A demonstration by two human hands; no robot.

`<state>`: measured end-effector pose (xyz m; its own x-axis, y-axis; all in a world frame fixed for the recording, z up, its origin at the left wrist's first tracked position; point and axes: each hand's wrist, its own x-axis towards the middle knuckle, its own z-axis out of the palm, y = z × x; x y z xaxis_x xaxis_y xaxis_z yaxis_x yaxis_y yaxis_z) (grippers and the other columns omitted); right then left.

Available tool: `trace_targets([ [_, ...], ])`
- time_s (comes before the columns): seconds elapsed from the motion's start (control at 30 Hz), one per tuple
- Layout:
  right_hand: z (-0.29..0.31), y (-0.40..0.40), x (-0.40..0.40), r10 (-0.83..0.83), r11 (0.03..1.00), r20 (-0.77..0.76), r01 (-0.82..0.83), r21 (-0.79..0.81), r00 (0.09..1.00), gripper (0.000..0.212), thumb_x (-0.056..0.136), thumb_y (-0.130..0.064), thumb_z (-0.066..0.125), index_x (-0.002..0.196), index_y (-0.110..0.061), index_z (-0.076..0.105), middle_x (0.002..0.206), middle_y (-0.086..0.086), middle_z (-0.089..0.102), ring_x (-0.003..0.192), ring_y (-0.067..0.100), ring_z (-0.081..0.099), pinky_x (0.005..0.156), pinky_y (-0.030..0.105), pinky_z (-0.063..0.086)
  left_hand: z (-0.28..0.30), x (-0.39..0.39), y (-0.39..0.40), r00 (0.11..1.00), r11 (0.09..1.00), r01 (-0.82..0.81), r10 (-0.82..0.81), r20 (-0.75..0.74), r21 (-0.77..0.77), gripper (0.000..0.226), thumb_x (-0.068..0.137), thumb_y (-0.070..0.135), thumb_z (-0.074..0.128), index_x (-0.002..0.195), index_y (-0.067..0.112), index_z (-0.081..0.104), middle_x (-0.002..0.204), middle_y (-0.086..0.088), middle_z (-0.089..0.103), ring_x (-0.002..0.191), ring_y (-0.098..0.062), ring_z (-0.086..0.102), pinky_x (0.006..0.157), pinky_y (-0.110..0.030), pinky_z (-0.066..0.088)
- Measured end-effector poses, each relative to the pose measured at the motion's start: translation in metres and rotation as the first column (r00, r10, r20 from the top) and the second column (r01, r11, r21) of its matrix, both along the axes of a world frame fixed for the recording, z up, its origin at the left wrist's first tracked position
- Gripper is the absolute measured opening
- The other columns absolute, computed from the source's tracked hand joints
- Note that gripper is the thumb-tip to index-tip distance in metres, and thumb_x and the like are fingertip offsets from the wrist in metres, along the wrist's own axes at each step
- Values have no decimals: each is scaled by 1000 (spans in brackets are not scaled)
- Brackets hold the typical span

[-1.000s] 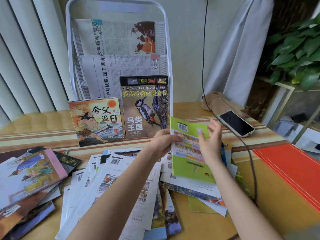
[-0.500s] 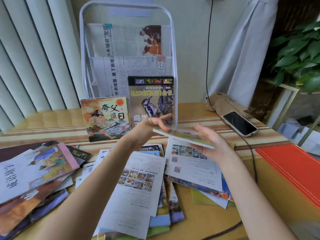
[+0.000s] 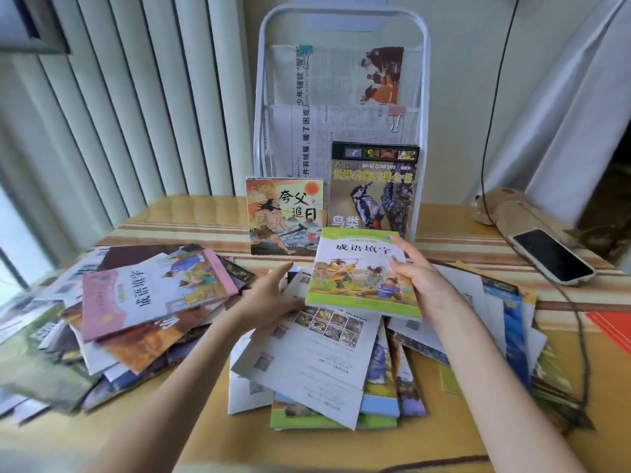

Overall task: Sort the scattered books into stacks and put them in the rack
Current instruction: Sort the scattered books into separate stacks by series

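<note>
While the white wire rack (image 3: 341,97) stands at the far edge of the table (image 3: 205,213), newspapers in its upper pockets and two picture books leaning against its foot, most of the books lie loose in two heaps: a fanned pile (image 3: 136,308) near left and a face-down spread (image 3: 324,363) in the middle. Above that spread the right hand (image 3: 415,278) holds a green-bordered book (image 3: 362,274) cover up by its right edge, likely to read the title for sorting. The left hand (image 3: 269,295) hovers flat beside it, fingers apart, holding nothing.
</note>
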<state>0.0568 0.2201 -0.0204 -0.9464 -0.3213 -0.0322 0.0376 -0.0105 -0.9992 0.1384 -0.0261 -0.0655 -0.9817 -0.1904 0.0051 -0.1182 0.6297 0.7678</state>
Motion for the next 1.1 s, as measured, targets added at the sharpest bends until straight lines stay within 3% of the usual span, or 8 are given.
trace_targets([
  [0.17,-8,-42,10,109,993,24,-108,-40,994,48,91,0,54,131,-25,53,143,2,39,120,17,48,87,18,49,-5,18,-47,945,889,-286,201,-258,-356,46,89,21,59,133,11,49,140,-8,46,131,-28,41,110,-41,32],
  [0.27,-9,-68,15,179,984,23,-178,-29,984,47,91,-1,54,131,-25,53,142,0,40,118,16,48,82,16,46,-10,38,-82,925,670,-325,372,-77,-667,70,84,50,57,141,16,33,152,-6,27,144,-32,12,113,-57,4],
  [0.53,-2,-109,9,264,961,-40,-259,92,964,53,92,-6,57,137,-32,45,148,-3,32,114,9,39,76,16,35,-15,43,-90,902,518,-321,422,-89,-793,75,86,71,33,143,22,32,149,-3,36,139,-32,25,109,-49,21],
  [0.63,-2,-116,-2,273,956,-16,-270,119,962,58,92,-6,55,143,-26,36,140,-4,39,106,6,45,65,5,39,-6,46,-97,889,515,-453,325,-323,-728,39,91,51,50,108,18,63,102,-7,69,97,-29,64,76,-37,47],
  [0.73,-1,-116,-10,265,957,60,-270,108,962,51,93,-3,53,141,-16,39,122,-1,51,81,3,55,47,6,44,6,47,-98,854,456,-519,253,-454,-723,23,66,20,83,68,15,61,47,-3,58,39,-25,57,40,-20,30],
  [0.83,-5,-112,-18,260,951,127,-276,136,957,47,91,0,54,136,-5,46,110,7,60,76,9,58,45,11,47,14,42,-97,808,522,-562,183,-559,-642,22,68,4,74,85,15,67,66,-3,68,54,-26,65,49,-26,42],
  [0.9,-11,-110,-23,258,943,138,-281,178,956,43,90,4,53,132,-3,48,102,4,60,73,8,57,45,10,46,20,40,-95,703,587,-626,140,-697,-514,20,81,3,63,98,13,65,83,-5,72,71,-27,68,76,-37,51],
  [1.1,-18,-113,-25,288,939,187,-315,135,939,38,93,0,49,130,-10,49,109,5,60,88,18,60,53,11,49,30,42,-70,456,748,-562,-75,-887,-353,37,83,-18,48,114,3,47,97,-22,66,94,-24,56,105,-63,29],
])
